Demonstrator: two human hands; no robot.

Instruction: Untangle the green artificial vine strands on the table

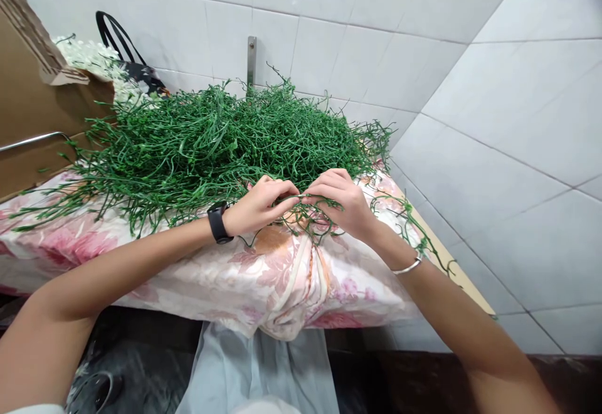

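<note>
White tiled walls (376, 56) close in on 2 sides of a surface (468, 285) draped in a floral cloth (263, 276). On it sits a heap of green stems (211, 138), reaching from the far wall to the near edge. At that near edge the left hand (261, 204) and right hand (341, 204) meet, the fingertips of both pinched shut on 1 green sprig (301, 199) running between them. A black watch (219, 221) sits on the left wrist and a thin bangle (408, 268) on the right. Far left stand a cardboard box (28, 88), white flowers (89, 56) and a black bag (136, 69). The sprig looks light, thin and springy, and likely to snag its neighbours. Its main stem seems a better grip than the fine side shoots.
</note>
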